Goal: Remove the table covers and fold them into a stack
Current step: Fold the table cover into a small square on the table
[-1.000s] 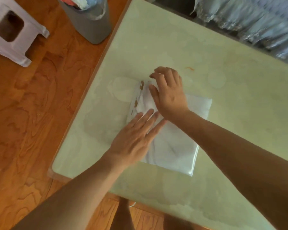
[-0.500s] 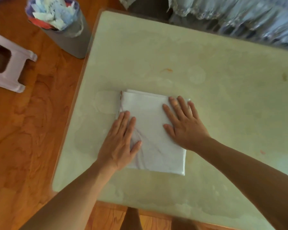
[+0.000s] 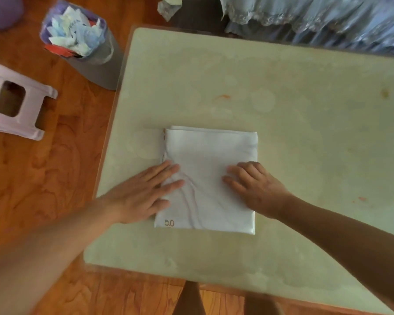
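Note:
A white table cover [image 3: 208, 160], folded into a flat rectangle, lies on the pale green table [image 3: 305, 110]. A small brown print shows at its near left corner. My left hand [image 3: 143, 192] lies flat with straight fingers on the cover's left edge. On the right side of the cover, my right hand [image 3: 253, 187] presses down with its fingers slightly bent. Neither hand grips the cloth.
A grey waste bin [image 3: 96, 55] full of paper scraps stands on the wooden floor by the table's far left corner. A pale plastic stool [image 3: 14, 105] sits further left. Blue lace-edged fabric [image 3: 316, 21] hangs past the table's far edge.
Both hands have slid toward me along the folded cover, smoothing it. The right hand came from the far left corner to the right side. The view has shifted further back.

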The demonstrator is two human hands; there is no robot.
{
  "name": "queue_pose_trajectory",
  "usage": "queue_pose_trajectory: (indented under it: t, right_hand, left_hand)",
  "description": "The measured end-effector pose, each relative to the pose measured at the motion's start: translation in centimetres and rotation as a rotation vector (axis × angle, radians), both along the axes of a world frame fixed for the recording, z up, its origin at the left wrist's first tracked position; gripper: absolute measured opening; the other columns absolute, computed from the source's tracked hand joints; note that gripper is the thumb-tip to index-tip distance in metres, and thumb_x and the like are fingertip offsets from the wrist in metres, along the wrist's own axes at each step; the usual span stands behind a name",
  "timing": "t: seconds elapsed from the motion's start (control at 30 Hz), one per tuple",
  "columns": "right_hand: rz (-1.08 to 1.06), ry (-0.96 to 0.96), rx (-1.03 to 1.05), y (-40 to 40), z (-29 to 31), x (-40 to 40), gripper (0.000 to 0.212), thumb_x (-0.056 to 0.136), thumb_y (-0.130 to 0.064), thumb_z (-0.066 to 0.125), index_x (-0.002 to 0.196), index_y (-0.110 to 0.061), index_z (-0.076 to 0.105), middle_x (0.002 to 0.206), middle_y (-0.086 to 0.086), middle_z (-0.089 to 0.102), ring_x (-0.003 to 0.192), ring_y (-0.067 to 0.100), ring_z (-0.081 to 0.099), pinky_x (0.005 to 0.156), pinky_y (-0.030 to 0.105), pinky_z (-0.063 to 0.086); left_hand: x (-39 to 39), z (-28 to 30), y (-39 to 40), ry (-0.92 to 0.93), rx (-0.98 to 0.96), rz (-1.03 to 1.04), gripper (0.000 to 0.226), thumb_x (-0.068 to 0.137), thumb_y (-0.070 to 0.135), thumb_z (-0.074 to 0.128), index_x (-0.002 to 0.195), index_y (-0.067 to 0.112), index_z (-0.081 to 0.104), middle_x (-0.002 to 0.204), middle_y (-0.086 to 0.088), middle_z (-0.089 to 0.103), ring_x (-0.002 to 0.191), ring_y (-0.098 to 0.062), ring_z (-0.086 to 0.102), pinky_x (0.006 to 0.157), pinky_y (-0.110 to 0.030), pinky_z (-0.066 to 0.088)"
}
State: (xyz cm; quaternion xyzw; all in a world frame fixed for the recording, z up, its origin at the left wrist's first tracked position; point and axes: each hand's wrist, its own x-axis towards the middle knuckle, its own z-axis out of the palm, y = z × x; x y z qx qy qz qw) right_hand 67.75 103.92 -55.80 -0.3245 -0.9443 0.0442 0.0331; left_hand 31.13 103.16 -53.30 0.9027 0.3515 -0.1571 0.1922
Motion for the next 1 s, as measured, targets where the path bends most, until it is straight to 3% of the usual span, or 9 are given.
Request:
queue_pose_trajectory:
  t: [0.07,0.17,0.23,0.3,0.47,0.6,0.77,0.9,1.0]
  right_hand:
    - [0.098,-0.013,0.000,-0.9,0.1,2.0,0.050,0.099,-0.005,0.024,0.136,-0.003,0.059,0.133,0.017,0.060,0.113,0.038,0.059,0.104,0.044,0.039]
    - [0.086,-0.044,-0.071,-2.5,-0.1,4.0,0.060,0.091,-0.005,0.035,0.151,-0.001,0.040,0.156,0.017,0.041,0.144,0.035,0.039,0.119,0.046,0.030]
    - [0.047,-0.078,-0.165,-3.4,0.1,4.3,0.067,0.092,-0.019,0.045,0.155,-0.002,0.030,0.163,0.018,0.025,0.153,0.035,0.020,0.122,0.048,0.026]
    - [0.034,-0.103,-0.214,-3.6,0.4,4.1,0.077,0.093,-0.039,0.053,0.157,-0.006,0.027,0.165,0.020,0.019,0.154,0.037,0.014,0.123,0.051,0.024]
    - [0.135,-0.119,-0.154,-2.1,0.6,4.6,0.075,0.096,-0.052,0.054,0.155,-0.009,0.035,0.163,0.021,0.024,0.151,0.036,0.024,0.120,0.051,0.029]
    - [0.272,-0.064,0.081,-0.8,-0.5,5.1,0.059,0.103,-0.046,0.052,0.140,0.001,0.054,0.150,0.029,0.043,0.136,0.043,0.048,0.111,0.054,0.041]
    - [0.311,0.154,0.167,-0.6,-1.0,4.8,0.033,0.104,-0.024,0.051,0.120,0.005,0.054,0.136,0.034,0.055,0.127,0.047,0.056,0.102,0.056,0.049]
    - [0.152,0.278,0.082,-0.2,0.3,4.0,0.044,0.104,-0.029,0.048,0.104,0.009,0.071,0.126,0.025,0.066,0.117,0.037,0.066,0.098,0.051,0.054]
    - [0.003,0.360,-0.011,-0.7,0.7,3.5,0.052,0.106,-0.035,0.043,0.106,0.008,0.071,0.124,0.017,0.069,0.113,0.032,0.069,0.101,0.045,0.054]
  left_hand:
    - [-1.8,1.0,1.3,0.168,-0.023,-0.191,0.071,0.103,0.064,0.010,0.158,0.031,-0.020,0.166,-0.002,-0.029,0.149,-0.017,-0.034,0.123,-0.037,-0.014]
    - [-2.0,1.3,1.8,0.342,-0.099,-0.277,0.101,0.090,0.083,0.020,0.151,0.026,-0.036,0.155,-0.002,-0.048,0.143,-0.019,-0.045,0.122,-0.041,-0.019]
    - [-1.3,1.1,0.7,0.366,-0.079,-0.247,0.114,0.084,0.089,0.025,0.150,0.021,-0.038,0.153,-0.005,-0.051,0.141,-0.023,-0.047,0.123,-0.043,-0.020]
    - [-0.9,0.6,-0.4,0.346,-0.064,-0.185,0.120,0.081,0.090,0.029,0.150,0.019,-0.039,0.154,-0.008,-0.049,0.142,-0.025,-0.046,0.122,-0.043,-0.021]
    - [-1.8,-0.9,-0.5,0.056,0.046,-0.117,0.116,0.081,0.086,0.044,0.163,0.014,0.005,0.170,-0.016,0.001,0.157,-0.033,0.000,0.123,-0.049,0.012]
    - [-2.1,-2.2,-0.7,-0.080,0.106,-0.113,0.111,0.083,0.083,0.049,0.163,0.015,0.011,0.169,-0.016,0.007,0.157,-0.034,0.006,0.121,-0.051,0.019]
    - [-2.4,-2.9,-0.3,-0.167,0.088,-0.127,0.116,0.077,0.086,0.053,0.161,0.017,0.013,0.169,-0.018,0.006,0.156,-0.037,0.004,0.124,-0.048,0.013]
    - [-2.4,-3.3,-0.3,-0.216,0.069,-0.008,0.117,0.070,0.081,0.063,0.156,0.010,0.026,0.169,-0.009,0.012,0.157,-0.026,0.005,0.125,-0.039,0.011]
    - [-1.7,-3.5,-0.6,-0.412,0.048,0.144,0.083,0.085,0.060,0.065,0.143,0.004,0.048,0.163,-0.004,0.030,0.155,-0.025,0.021,0.121,-0.046,0.028]
